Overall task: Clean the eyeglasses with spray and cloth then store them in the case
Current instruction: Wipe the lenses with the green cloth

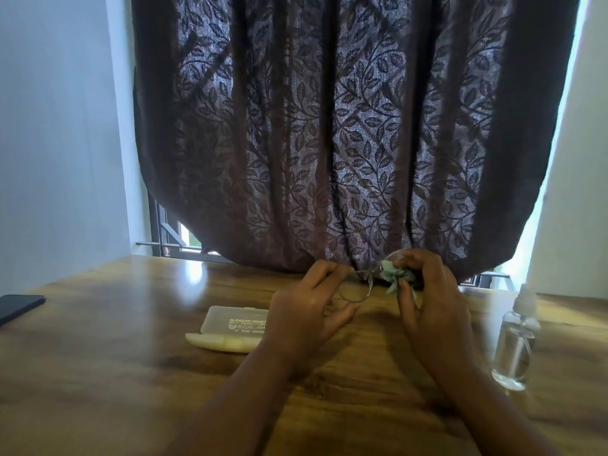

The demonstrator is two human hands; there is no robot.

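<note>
My left hand [312, 301] pinches the thin-rimmed eyeglasses [360, 289] at one lens, holding them above the wooden table [115, 373]. My right hand [427, 291] presses a crumpled pale green cloth [396, 274] around the other lens, which is mostly hidden by the cloth and fingers. The open translucent eyeglass case [230, 327] lies on the table left of my left wrist, its lid up with printed text showing. A clear spray bottle [516, 343] with a white nozzle stands upright at the right, apart from both hands.
A dark phone [18, 306] lies at the table's left edge. A dark leaf-patterned curtain [329, 126] hangs just behind the table's far edge, with window bars [164, 232] showing below it at left.
</note>
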